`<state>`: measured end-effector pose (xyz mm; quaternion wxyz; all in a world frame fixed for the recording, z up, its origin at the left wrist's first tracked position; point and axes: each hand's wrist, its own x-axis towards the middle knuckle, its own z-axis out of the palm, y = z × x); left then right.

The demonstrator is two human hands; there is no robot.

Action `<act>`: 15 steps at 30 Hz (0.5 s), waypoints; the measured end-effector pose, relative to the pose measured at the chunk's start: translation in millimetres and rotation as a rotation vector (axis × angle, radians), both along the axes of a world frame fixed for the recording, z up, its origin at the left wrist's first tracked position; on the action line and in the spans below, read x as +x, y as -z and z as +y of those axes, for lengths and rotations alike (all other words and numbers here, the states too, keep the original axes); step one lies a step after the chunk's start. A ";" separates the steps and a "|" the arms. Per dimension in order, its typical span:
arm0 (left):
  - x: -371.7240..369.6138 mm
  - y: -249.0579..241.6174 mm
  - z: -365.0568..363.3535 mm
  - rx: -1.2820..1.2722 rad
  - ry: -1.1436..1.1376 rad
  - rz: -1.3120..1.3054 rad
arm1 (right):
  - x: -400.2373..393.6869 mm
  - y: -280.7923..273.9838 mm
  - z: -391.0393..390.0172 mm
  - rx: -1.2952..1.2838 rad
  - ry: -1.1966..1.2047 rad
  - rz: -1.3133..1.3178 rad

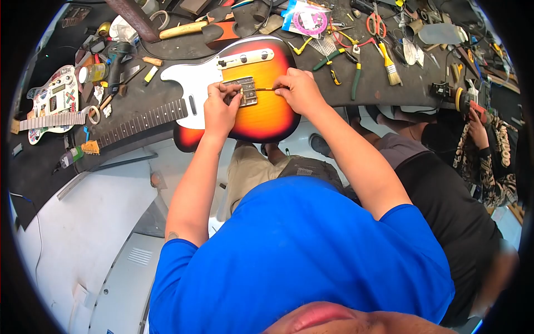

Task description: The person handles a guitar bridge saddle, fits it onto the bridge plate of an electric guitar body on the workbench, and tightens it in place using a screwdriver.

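A sunburst electric guitar with a white pickguard lies on the bench, its neck pointing left. My left hand is closed in a pinch over the metal bridge; what its fingertips hold, if anything, is hidden. From the other side, my right hand grips a thin screwdriver between thumb and fingers. The screwdriver lies level, its tip at the right edge of the bridge. Near the body's upper edge sits the metal control plate with its knobs.
Behind the guitar lie pliers, a paintbrush, scissors and a wooden-handled hammer. A sticker-covered guitar and a power drill are at left. At right, another person's hand holds a red tool.
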<state>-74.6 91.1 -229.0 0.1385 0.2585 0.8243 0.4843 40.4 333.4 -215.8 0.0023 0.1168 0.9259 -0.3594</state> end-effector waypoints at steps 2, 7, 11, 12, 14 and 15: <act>0.1 2.6 0.1 0.009 0.004 -0.008 | 0.9 0.3 0.5 0.004 -0.004 -0.003; -0.7 8.2 -1.6 0.036 0.012 -0.022 | 2.5 -1.9 -0.4 0.029 -0.011 0.006; 1.8 5.7 -1.4 0.036 0.004 -0.005 | 3.6 0.2 -1.2 0.057 -0.016 0.018; 2.7 3.3 -1.0 0.030 0.002 0.011 | 4.5 -0.9 -2.3 0.078 -0.020 0.022; 2.1 0.9 1.6 0.023 -0.001 0.029 | 4.4 -1.8 -1.5 0.130 -0.028 0.039; 2.4 1.2 0.7 0.019 -0.001 0.029 | 5.4 -1.1 -2.6 0.157 -0.032 0.049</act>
